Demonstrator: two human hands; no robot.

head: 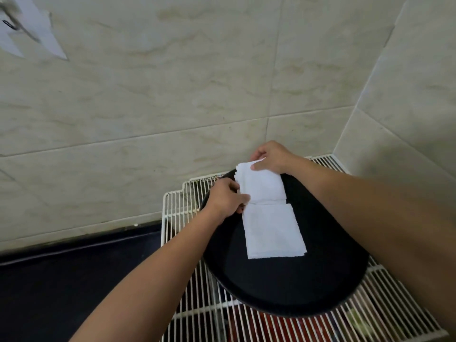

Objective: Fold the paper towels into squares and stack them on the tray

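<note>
At far left a dark worktop (61,280) runs below the tiled wall (148,95), and next to it a white wire rack (177,206) carries the round black tray (308,280). The left hand (225,201) pinches w/ curled fingers the left edge of a white paper towel (262,185) at the tray's far part; just below, a folded towel square (271,230) lies flat on the tray, touching the held one. The right hand (272,157) grips the paper towel's far end btw. thumb & fingers.
</note>
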